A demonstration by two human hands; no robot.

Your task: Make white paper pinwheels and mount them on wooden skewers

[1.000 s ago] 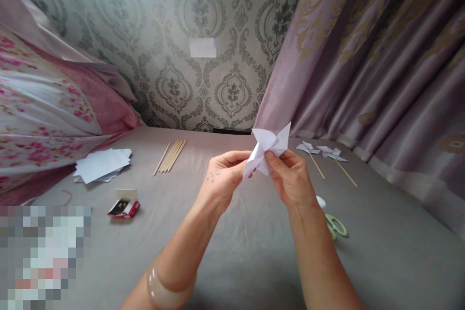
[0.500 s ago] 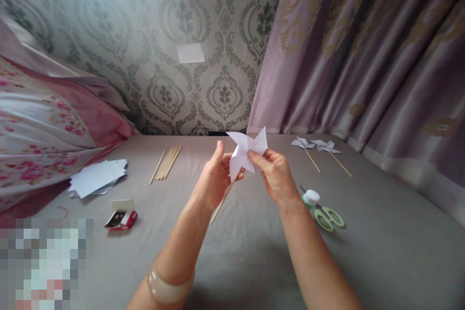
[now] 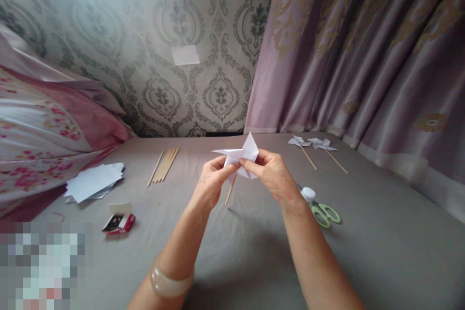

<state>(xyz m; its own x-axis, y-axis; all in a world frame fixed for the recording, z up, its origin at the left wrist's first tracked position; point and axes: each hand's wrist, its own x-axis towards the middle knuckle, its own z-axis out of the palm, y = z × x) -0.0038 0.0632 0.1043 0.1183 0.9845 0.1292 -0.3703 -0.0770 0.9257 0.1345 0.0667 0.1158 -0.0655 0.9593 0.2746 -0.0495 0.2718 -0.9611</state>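
Observation:
Between my two hands is a white paper pinwheel (image 3: 250, 147), its pointed blades spread out. A thin wooden stick (image 3: 230, 193) slants down from behind the paper. My left hand (image 3: 214, 177) grips the pinwheel from the left, thumb at its front and fingers partly hidden behind. From the right, my right hand (image 3: 271, 172) pinches it, with the thumb pressed near the centre and the fingers behind the blades. Both thumbs almost meet at the middle. Whatever fastens the paper to the stick is hidden by the thumbs.
Two pinwheels on sticks (image 3: 319, 144) lie at the back right. Nearer are green-handled scissors (image 3: 330, 214) and a white-capped bottle (image 3: 308, 194). Leftward lie several wooden sticks (image 3: 167, 164), a stack of white paper (image 3: 92, 183) and an open red box (image 3: 119, 223) of small fasteners.
My left hand has closed, bringing its thumb onto the front of the pinwheel beside the right thumb. The pinwheel has turned and the stick hangs more upright.

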